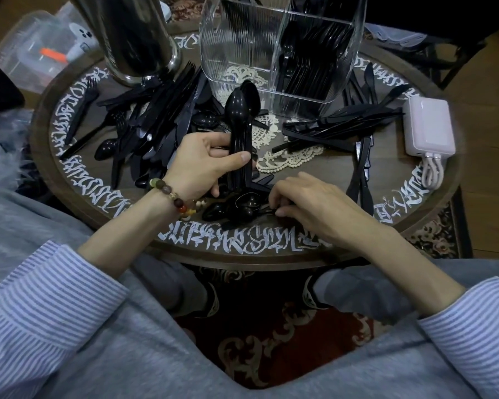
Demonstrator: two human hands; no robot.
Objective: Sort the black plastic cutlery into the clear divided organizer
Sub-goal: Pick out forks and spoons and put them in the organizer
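While a stack of spoons (pixel 240 131) is held upright, bowls up, by the left hand (pixel 205 165), w/ thumb and fingers clamped round the handles, the right hand (pixel 308 203) is laid palm-down at the table (pixel 386 231) front edge, fingertips pinched on a piece among loose spoons (pixel 228 210). Behind stands the clear organizer (pixel 277 47): right compartment filled w/ black cutlery, front-left bare. More cutlery (pixel 156 116) is heaped to the left.
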